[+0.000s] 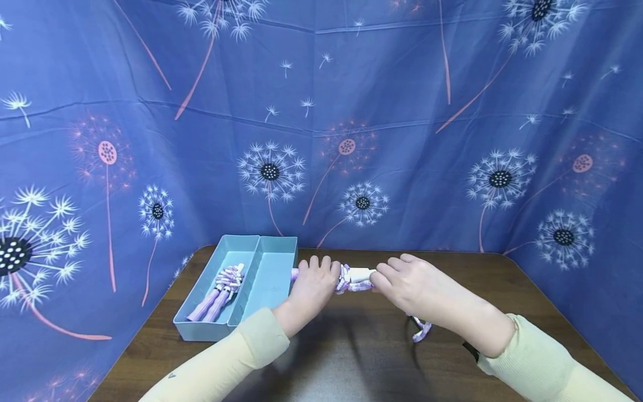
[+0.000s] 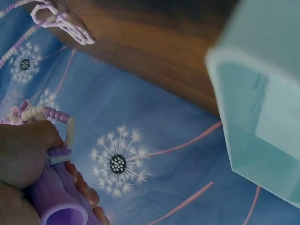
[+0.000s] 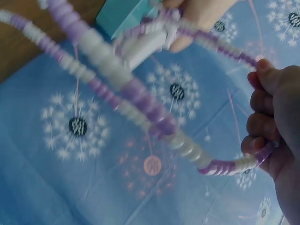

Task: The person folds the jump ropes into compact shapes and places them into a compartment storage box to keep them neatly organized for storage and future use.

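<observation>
A purple-and-white beaded skipping rope is held above the wooden table, partly wound into a bundle. My left hand grips its purple handle, with beads looped over the thumb. My right hand is just right of the bundle, its fingers curled round the beaded rope. A loose loop hangs under my right wrist. A white part of the bundle shows between the hands.
A teal two-compartment tray stands at the table's back left, touching my left hand's side. Its left compartment holds a second beaded rope with purple handles. Blue dandelion-print cloth walls in the table on three sides.
</observation>
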Available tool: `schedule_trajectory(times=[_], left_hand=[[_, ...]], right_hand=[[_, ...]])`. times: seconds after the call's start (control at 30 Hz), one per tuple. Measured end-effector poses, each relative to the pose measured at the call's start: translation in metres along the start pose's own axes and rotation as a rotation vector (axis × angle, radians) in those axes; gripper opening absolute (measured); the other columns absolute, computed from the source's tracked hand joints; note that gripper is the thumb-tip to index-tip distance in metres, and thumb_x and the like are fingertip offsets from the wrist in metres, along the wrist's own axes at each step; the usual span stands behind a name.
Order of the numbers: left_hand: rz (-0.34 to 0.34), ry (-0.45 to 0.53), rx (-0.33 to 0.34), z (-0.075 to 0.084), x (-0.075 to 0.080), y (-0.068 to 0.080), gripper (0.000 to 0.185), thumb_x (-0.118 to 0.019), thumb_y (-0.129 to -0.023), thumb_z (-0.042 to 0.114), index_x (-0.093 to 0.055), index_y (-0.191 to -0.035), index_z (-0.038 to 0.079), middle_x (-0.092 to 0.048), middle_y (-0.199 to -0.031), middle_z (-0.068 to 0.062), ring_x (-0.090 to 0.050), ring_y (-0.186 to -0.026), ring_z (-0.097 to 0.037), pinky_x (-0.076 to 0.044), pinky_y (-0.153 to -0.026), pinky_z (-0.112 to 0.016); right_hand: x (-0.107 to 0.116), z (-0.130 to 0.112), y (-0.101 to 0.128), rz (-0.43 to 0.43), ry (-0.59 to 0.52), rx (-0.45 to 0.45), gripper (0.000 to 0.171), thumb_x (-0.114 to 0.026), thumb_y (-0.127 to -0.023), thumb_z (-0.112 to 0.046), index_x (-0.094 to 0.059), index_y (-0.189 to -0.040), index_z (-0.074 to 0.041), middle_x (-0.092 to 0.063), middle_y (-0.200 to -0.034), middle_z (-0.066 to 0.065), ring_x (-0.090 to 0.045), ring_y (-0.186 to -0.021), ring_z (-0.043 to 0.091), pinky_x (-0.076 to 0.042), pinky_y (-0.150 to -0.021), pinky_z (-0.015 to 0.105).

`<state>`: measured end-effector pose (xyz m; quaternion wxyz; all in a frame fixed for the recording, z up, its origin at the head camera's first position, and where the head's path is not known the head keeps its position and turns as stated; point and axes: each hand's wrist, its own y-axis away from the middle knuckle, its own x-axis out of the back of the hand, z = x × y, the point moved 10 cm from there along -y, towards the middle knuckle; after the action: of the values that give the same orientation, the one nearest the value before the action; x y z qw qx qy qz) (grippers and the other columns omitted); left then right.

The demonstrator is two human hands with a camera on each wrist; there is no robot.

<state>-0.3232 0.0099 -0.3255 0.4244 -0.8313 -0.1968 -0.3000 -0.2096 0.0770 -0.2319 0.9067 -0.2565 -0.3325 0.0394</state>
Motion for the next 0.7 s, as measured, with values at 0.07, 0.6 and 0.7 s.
schedule_trajectory(times=[0.07, 0.6, 0.7], left_hand=[[0.004, -0.012, -0.024, 0.005, 0.003, 0.001, 0.015, -0.068, -0.080, 0.016, -0.055, -0.088, 0.014, -0.054, -0.075, -0.002, -0.051, -0.065, -0.020, -0.037, -0.051, -0.031], [-0.019, 0.040, -0.223, 0.045, 0.020, 0.012, 0.012, -0.064, -0.085, 0.020, -0.055, -0.092, 0.017, -0.053, -0.078, -0.001, -0.049, -0.068, -0.017, -0.038, -0.058, -0.033], [0.012, 0.057, -0.253, 0.049, 0.028, 0.012, 0.011, -0.063, -0.085, 0.020, -0.056, -0.093, 0.019, -0.054, -0.079, 0.000, -0.049, -0.069, -0.017, -0.037, -0.058, -0.032]], right_hand=[[0.000, 0.005, -0.001, -0.010, 0.000, 0.011, 0.035, -0.027, -0.102, -0.023, -0.044, -0.074, -0.009, -0.038, -0.063, -0.003, -0.034, -0.054, 0.013, -0.027, -0.050, 0.024], [-0.012, 0.031, 0.010, -0.020, -0.055, -0.036, 0.033, -0.031, -0.102, -0.027, -0.053, -0.084, -0.010, -0.046, -0.070, -0.003, -0.041, -0.059, 0.014, -0.031, -0.053, 0.026], [-0.015, 0.035, 0.011, -0.027, -0.050, -0.043, 0.033, -0.032, -0.102, -0.030, -0.054, -0.085, -0.011, -0.047, -0.071, -0.003, -0.042, -0.060, 0.015, -0.031, -0.054, 0.027]])
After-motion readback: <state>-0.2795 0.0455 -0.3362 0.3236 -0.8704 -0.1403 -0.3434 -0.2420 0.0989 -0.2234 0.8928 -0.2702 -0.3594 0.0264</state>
